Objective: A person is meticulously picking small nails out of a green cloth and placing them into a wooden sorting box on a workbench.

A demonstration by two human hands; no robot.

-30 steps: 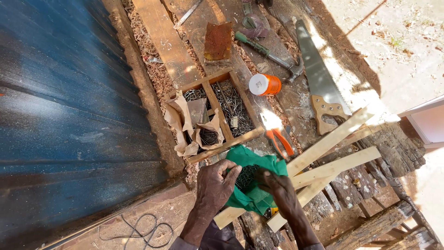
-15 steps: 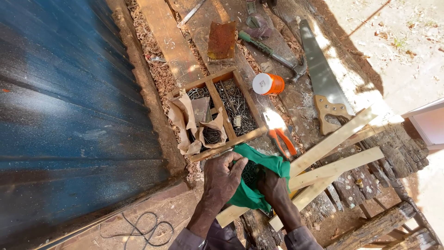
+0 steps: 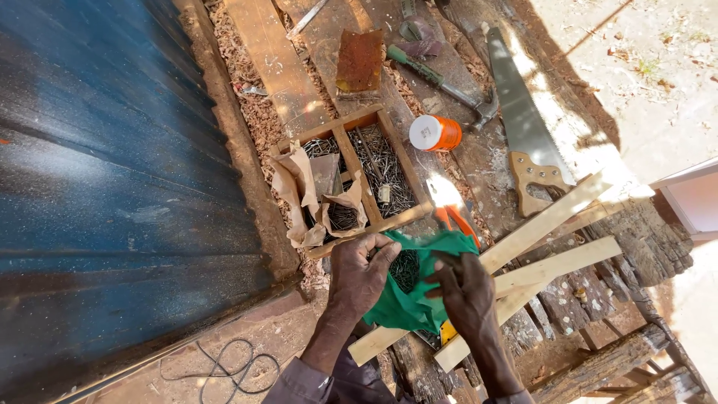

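Note:
My left hand (image 3: 357, 278) grips the left edge of a green plastic bag (image 3: 407, 299) that lies open on the workbench. My right hand (image 3: 464, 288) holds the bag's right side, fingers curled over the rim. Dark small nails (image 3: 406, 269) show inside the bag's mouth between the two hands. Just beyond the bag stands a wooden compartment box (image 3: 359, 123) with more nails and torn brown paper (image 3: 299, 194). Pale wooden slats (image 3: 557, 262) lie under and to the right of the bag.
A handsaw (image 3: 520, 120), a hammer (image 3: 441, 78), an orange container with a white lid (image 3: 434, 133) and a rusty metal plate (image 3: 359, 60) lie on the bench. Orange-handled pliers (image 3: 456, 218) rest by the bag. Blue corrugated sheet (image 3: 105, 172) fills the left. A black cable (image 3: 224, 366) lies below.
Both hands have shifted slightly on the green bag, spreading its mouth wider so the nails inside show. The bench items have not moved.

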